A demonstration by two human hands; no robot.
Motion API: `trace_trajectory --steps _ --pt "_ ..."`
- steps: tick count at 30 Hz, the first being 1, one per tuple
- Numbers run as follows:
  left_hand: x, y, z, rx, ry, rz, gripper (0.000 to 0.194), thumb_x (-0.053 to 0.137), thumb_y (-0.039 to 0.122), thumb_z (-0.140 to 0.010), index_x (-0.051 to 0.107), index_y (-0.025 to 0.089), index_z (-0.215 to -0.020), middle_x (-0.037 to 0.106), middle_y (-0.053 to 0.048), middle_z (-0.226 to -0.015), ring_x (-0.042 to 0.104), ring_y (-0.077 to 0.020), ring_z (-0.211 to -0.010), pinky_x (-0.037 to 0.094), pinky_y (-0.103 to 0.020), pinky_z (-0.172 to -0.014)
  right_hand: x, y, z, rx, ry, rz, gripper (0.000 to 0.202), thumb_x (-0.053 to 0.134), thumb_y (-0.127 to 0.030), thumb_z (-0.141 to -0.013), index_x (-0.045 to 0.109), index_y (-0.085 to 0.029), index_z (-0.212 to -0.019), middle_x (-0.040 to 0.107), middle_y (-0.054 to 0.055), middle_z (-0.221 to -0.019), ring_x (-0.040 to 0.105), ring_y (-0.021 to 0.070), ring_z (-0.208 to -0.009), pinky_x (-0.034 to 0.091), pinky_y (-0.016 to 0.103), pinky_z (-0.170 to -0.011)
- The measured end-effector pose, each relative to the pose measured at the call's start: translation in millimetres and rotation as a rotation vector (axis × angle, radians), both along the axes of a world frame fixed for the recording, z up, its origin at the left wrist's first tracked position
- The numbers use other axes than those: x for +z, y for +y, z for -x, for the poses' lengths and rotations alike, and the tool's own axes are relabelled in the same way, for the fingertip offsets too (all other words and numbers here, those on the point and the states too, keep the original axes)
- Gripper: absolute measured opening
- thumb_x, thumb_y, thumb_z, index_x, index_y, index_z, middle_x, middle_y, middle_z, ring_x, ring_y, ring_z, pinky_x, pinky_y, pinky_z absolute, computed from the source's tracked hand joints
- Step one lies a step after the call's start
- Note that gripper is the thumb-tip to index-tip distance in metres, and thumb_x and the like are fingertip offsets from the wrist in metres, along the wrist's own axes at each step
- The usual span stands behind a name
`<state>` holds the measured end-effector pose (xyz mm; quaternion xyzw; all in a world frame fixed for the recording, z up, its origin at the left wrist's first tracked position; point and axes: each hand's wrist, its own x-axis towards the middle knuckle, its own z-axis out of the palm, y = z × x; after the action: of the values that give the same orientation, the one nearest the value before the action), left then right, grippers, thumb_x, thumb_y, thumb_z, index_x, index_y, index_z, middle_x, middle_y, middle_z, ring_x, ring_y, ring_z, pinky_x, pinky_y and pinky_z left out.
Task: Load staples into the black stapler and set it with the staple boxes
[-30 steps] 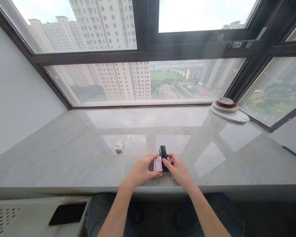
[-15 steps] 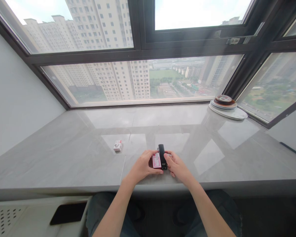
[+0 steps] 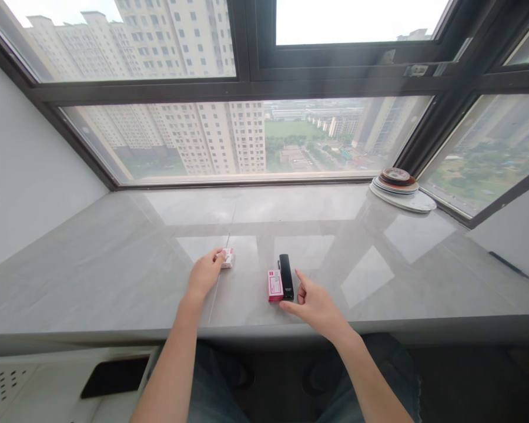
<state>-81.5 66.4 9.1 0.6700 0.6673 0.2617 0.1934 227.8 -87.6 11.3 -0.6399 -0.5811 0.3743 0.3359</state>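
My left hand (image 3: 206,271) has its fingers closed on a small white box (image 3: 227,258) with pink print, on the grey counter. A red-and-white box (image 3: 275,286) lies near the counter's front, close against the left side of a black stapler (image 3: 286,276). Just right of the stapler is my right hand (image 3: 311,302), thumb and index finger spread apart, the thumb tip by the near end of the red-and-white box. Nothing is held in it.
Stacked plates (image 3: 403,191) stand at the back right of the counter (image 3: 127,264), beside the window. A dark flat object (image 3: 114,377) lies on a white surface at the lower left.
My left hand has let go of the red-and-white box, moved left and taken hold of the small white box, which has shifted right. My right hand has opened and come off the stapler.
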Motion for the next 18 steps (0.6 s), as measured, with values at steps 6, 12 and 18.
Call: trace_trajectory --steps 6,12,18 --pt "-9.0 -24.1 -82.3 -0.235 -0.077 0.019 0.043 0.042 0.055 -0.1 0.066 0.028 -0.124 0.074 -0.002 -0.085 0.068 -0.0207 -0.081 0.044 -0.029 -0.074 6.5 8.8 5.6 0.058 -0.103 -0.056 0.074 0.083 -0.044 -0.073 0.056 -0.028 -0.139 0.056 -0.006 -0.063 0.052 0.0169 -0.059 0.033 0.026 -0.056" --pt "-0.2 -45.7 -107.9 -0.329 -0.113 0.006 0.041 0.03 0.052 -0.105 0.064 0.034 -0.121 0.076 0.001 -0.09 0.07 -0.0192 -0.083 0.045 -0.03 -0.082 10.3 11.4 11.7 0.106 -0.098 -0.108 0.058 0.079 -0.037 -0.076 0.061 -0.029 -0.13 0.068 -0.001 -0.077 0.062 0.0209 -0.068 0.037 0.027 -0.062" --pt "-2.8 -59.2 -120.4 -0.283 -0.056 -0.013 0.043 0.027 0.053 -0.106 0.057 0.031 -0.126 0.075 -0.004 -0.087 0.072 -0.026 -0.088 0.042 -0.037 -0.089 10.3 14.7 12.4 0.161 -0.105 -0.123 0.052 0.077 -0.031 -0.076 0.063 -0.029 -0.125 0.068 -0.001 -0.074 0.058 0.0194 -0.063 0.037 0.027 -0.061"
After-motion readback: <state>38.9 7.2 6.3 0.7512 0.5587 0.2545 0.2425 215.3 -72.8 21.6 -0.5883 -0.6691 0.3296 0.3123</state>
